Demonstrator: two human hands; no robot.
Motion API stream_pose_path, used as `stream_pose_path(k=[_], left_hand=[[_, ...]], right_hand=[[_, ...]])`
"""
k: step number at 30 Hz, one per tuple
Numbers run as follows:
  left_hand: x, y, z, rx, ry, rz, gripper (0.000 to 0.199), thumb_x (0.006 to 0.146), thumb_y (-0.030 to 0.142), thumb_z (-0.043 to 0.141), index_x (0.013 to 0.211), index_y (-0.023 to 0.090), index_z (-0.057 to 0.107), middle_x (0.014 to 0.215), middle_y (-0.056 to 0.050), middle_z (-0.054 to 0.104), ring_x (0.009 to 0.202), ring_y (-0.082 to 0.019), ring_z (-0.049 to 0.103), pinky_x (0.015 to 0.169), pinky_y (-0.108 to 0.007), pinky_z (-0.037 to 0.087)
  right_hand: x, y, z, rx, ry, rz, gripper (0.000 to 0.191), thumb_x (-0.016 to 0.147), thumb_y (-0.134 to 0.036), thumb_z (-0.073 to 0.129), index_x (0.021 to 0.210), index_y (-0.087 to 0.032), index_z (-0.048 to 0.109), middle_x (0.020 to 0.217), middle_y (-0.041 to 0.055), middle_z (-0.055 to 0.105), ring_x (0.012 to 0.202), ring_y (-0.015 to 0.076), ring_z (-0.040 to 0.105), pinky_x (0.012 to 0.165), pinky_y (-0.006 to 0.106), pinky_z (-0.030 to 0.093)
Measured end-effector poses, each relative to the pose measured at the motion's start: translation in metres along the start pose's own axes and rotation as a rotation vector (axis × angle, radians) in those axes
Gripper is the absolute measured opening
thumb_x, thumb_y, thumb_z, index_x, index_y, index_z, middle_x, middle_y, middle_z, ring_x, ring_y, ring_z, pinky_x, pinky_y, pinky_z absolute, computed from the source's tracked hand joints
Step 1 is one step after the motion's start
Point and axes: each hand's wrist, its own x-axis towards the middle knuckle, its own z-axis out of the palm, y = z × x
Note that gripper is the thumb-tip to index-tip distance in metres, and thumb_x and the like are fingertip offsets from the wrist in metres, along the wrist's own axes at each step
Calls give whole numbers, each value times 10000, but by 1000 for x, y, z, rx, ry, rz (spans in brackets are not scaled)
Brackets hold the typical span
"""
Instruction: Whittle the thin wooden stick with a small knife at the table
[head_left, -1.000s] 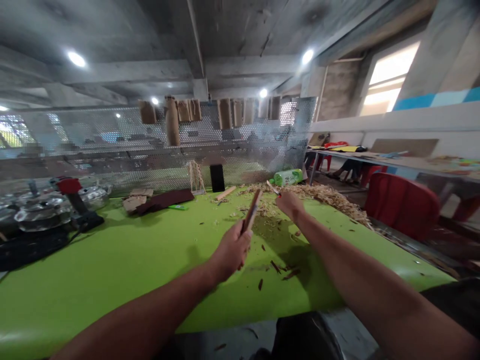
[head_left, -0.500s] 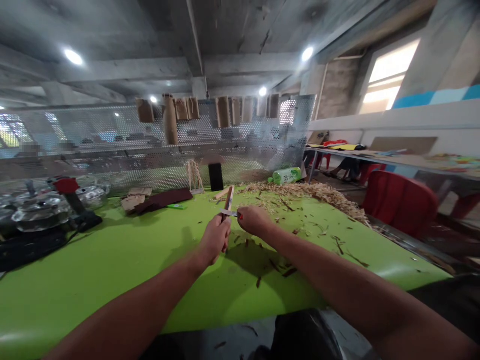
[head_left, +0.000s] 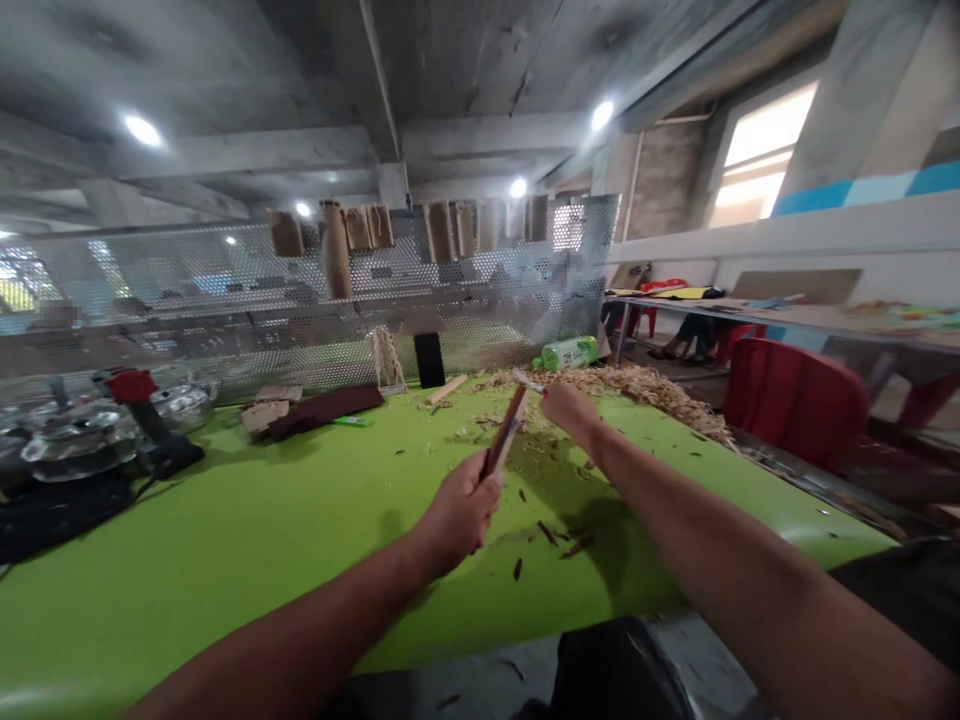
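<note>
My left hand (head_left: 463, 503) is wrapped round the lower end of a narrow wooden stick (head_left: 507, 432), dark on one side and pale on the other, which slants up and away to the right. In my right hand (head_left: 568, 411) is a knife (head_left: 531, 384) with a short pale blade and a bit of red at its handle. The blade is just past the stick's far tip; whether the two touch I cannot tell. Most of the knife's handle is hidden in my fist. Dark bark-like slivers (head_left: 547, 533) lie on the green table (head_left: 300, 530) below.
Pale wood shavings (head_left: 645, 390) heap along the right and back edge. A green bottle (head_left: 570, 353) lies there. At the back stand a black phone-like slab (head_left: 429, 360), a wooden piece (head_left: 448, 390) and dark brown sheets (head_left: 330, 408). Glass pots (head_left: 82, 435) are left; a red chair (head_left: 795, 400) is right.
The knife has moved along the stick, up and to the right, to beyond its far end. My left hand and the stick have shifted right, and the stick leans more.
</note>
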Motion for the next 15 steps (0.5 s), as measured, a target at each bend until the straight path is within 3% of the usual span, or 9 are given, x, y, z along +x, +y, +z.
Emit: stream_pose_path(k=[2,4,7,11,15], left_hand=[[3,-1,-1,-41,4,11,416,951,388,468,1309,176,449,675,57,484,417,-51,338,366,-163,339],[11,-3,-8,-99,71,9,365,964,357,428,1276,170,449,662,64,461,411,-54,330,355,-163,333],[23,-9,-18,-122,135,27,269,956,329,423,1168,174,479,639,75,434,396,-54,321,344,-167,332],[27,-13,-19,-119,168,52,186,937,352,450,1031,194,484,618,85,433,375,-51,327,334,-172,323],[26,-13,-17,-101,185,44,145,931,348,451,913,204,459,604,92,415,354,-46,306,321,-180,301]], right_hand=[[9,16,-6,19,54,63,369,897,-216,429,1129,-83,683,1029,222,699,892,255,677,662,274,440],[7,16,-5,79,126,46,370,892,-235,423,1123,-128,692,984,173,714,853,231,674,619,251,409],[-15,-9,8,134,170,-155,342,868,-273,435,1020,-178,726,868,102,724,757,199,651,572,244,354],[-53,-51,23,20,118,-459,305,848,-295,462,903,-181,740,837,91,732,709,182,623,586,254,337],[-70,-67,25,-91,66,-503,316,859,-307,467,950,-192,748,908,118,746,758,188,645,636,251,368]])
